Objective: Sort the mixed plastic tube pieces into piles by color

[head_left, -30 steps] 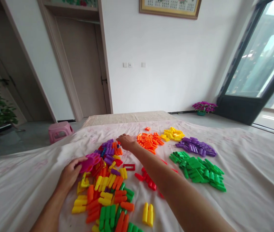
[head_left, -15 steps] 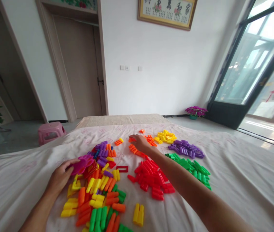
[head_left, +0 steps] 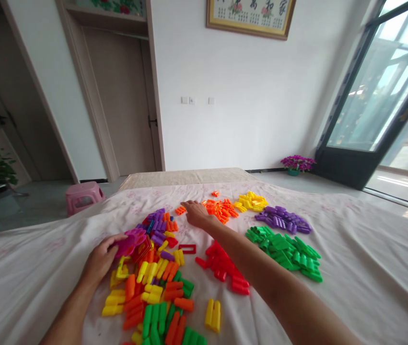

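Observation:
My left hand [head_left: 103, 258] is closed on the edge of magenta flower-shaped pieces [head_left: 130, 242], at the left side of a mixed heap of blocks [head_left: 151, 270]. Stretched out to the far side, my right hand [head_left: 195, 213] is over a small orange piece [head_left: 180, 210], its fingertips near it; whether it touches the piece is unclear. An orange pile [head_left: 221, 210] lies just right of that hand. Sorted yellow [head_left: 252, 201], purple [head_left: 285, 220], green [head_left: 286, 251] and red [head_left: 221, 263] piles lie farther right, the red one partly behind my right forearm.
A red rectangular frame [head_left: 187, 249] lies between the heap and the red pile. A yellow block [head_left: 213, 315] sits near the front, and a small orange piece [head_left: 215, 193] at the back. All rest on a wrinkled pale cloth [head_left: 362, 239]. A pink stool [head_left: 84, 196] stands beyond.
My right hand has moved left, from the orange pile to the small piece beside it. That piece showed yellow and orange before; only orange shows now. The view has shifted slightly.

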Tool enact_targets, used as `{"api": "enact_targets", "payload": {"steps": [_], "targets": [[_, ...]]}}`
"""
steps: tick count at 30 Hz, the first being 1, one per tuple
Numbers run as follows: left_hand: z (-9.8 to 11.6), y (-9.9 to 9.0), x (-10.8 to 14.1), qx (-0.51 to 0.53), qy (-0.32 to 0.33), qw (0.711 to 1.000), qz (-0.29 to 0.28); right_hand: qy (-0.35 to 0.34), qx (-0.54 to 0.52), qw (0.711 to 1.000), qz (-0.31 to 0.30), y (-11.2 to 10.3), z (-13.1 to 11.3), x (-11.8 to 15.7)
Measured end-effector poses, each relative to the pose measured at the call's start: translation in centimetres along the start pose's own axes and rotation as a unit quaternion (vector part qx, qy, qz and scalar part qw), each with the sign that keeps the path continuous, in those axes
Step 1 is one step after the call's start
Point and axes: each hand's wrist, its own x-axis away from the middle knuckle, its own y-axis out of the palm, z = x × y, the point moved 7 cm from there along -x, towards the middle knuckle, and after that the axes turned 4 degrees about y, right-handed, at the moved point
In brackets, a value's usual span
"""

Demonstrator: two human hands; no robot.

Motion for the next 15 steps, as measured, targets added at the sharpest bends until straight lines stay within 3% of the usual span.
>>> {"api": "enact_targets", "payload": {"steps": [3,7,15], "targets": [[0.3,0.1,0.1,0.008,-0.011,1.000,-0.008,-0.022,0.047,0.998,-0.037,2.3,-2.3,-1.8],[0.7,0.1,0.2,0.025,-0.027,0.999,-0.015,-0.020,0.081,0.994,-0.066,4.0,-3.6,-2.6],[0.8,0.2,0.3,0.028,-0.031,0.999,-0.022,-0.038,0.056,0.996,-0.055,3.0,-4.2,-0.5]]}}
